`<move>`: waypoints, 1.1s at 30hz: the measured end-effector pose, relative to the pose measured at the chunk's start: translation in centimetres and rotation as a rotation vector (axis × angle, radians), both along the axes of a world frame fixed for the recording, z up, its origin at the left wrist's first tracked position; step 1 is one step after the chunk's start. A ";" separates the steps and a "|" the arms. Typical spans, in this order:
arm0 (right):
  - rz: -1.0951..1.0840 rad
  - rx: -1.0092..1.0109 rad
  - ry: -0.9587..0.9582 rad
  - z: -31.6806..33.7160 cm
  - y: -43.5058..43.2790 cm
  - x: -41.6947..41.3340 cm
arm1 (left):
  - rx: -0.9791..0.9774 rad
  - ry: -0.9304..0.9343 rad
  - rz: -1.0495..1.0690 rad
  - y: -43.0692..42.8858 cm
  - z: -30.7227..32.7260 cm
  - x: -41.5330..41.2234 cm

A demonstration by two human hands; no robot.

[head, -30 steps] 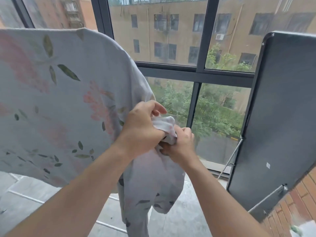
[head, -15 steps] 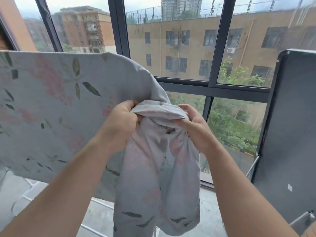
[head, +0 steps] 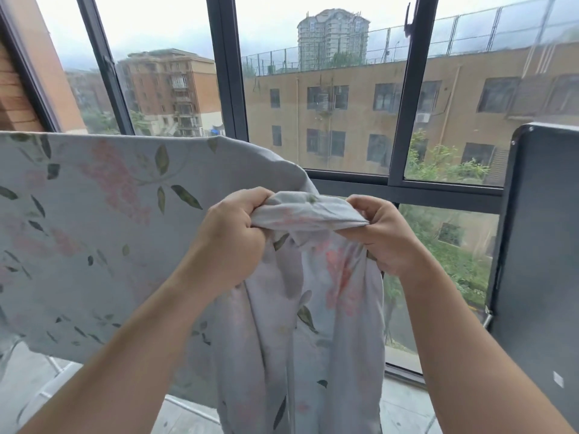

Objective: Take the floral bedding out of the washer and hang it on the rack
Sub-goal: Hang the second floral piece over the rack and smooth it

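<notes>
The floral bedding (head: 94, 220), pale grey with pink blooms and green leaves, hangs spread over the rack on the left, its top edge level across the view. Its right end is bunched and droops in folds between my arms. My left hand (head: 232, 236) grips the bunched top edge with curled fingers. A short way to the right, my right hand (head: 382, 236) pinches the same edge. A band of cloth is stretched between the two hands. The rack's top rail is hidden under the cloth; thin white rack bars (head: 47, 383) show low at the left.
A dark flat panel (head: 542, 245) stands upright close on the right. Directly ahead is a large window with dark frames (head: 404, 183), buildings and trees beyond. Grey floor tiles (head: 404, 405) lie below the window.
My hands have moved apart along the bunched edge and risen, spreading the cloth between them. The view has tilted upward, showing more window and sky.
</notes>
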State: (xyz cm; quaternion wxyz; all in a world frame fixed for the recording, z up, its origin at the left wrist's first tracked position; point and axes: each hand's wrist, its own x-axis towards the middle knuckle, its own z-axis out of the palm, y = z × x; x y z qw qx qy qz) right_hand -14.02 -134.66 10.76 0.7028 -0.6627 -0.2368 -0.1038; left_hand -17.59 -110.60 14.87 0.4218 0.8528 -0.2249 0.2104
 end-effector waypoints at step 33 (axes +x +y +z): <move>0.456 -0.215 0.085 8.5 1.0 10.6 | 0.433 0.171 -0.200 2.7 7.8 4.5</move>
